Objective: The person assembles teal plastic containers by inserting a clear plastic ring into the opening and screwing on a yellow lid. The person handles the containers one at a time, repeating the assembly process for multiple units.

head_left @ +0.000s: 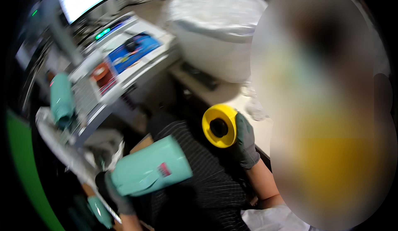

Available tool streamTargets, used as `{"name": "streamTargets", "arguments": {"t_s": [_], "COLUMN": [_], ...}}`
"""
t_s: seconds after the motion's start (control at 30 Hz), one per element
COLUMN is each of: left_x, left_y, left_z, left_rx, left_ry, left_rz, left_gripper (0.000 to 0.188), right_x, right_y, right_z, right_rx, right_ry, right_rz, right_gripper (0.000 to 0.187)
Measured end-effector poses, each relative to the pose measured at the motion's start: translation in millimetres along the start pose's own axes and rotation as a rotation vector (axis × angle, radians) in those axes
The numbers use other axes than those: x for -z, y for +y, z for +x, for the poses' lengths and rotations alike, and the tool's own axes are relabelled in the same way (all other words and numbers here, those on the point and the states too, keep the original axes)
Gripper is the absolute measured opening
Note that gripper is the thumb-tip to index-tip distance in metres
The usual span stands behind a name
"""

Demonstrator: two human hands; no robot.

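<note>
My left hand (116,195), in a dark grey glove, is closed around one end of a teal cylindrical container (151,166) with a small pink label. The container lies tilted over my lap. To the right, my gloved right hand (245,144) grips the edge of a round yellow cup-shaped piece (209,137). That piece has a dark round hole or part at its centre; I cannot tell which. Motion blur softens both hands.
At left a white desk (145,71) carries a blue mat (143,52), a reddish-brown round object (100,72) and a second teal container (61,96). Another teal piece (99,212) sits lower left. A plastic-lined white bin (211,52) stands ahead. The right side is blurred out.
</note>
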State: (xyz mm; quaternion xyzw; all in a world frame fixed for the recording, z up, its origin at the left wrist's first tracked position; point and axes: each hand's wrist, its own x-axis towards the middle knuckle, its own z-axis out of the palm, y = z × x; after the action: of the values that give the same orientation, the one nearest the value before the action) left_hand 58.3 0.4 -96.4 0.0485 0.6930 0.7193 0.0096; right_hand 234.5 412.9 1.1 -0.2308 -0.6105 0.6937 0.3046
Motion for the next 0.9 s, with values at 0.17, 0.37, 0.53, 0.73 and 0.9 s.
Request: {"name": "streamTargets", "arguments": {"t_s": [0.17,0.37,0.53,0.73,0.9], "left_x": [-27.9,-17.6,-14.9,-32.9,-38.1], "left_y": [-9.3,-10.9,-45.1,-20.6,18.7], "left_z": [-12.4,-27.4,-31.8,-24.2,-18.2], "left_rx": [0.380,0.024,0.062,0.465,0.149], "left_ry": [0.113,-0.207,-0.130,0.098,0.205], "left_rz": [-0.628,0.337,0.288,-0.572,-0.199], "left_gripper": [0.035,0.024,0.019,0.021,0.030], "right_x": [-98.3,-102.8,-90.8,-92.6,-98.2], "right_y": [11.1,26.6,26.0,22.2,25.8], "right_z": [8.8,1.8,-1.5,-9.0,-19.9], "right_rx": [0.533,0.838,0.861,0.823,0.734], "right_ry": [-0.336,-0.482,-0.559,-0.494,-0.417], "right_rz": [-0.345,-0.401,-0.505,-0.411,-0.380], "right_gripper": [0.053,0.064,0.067,0.054,0.055]}}
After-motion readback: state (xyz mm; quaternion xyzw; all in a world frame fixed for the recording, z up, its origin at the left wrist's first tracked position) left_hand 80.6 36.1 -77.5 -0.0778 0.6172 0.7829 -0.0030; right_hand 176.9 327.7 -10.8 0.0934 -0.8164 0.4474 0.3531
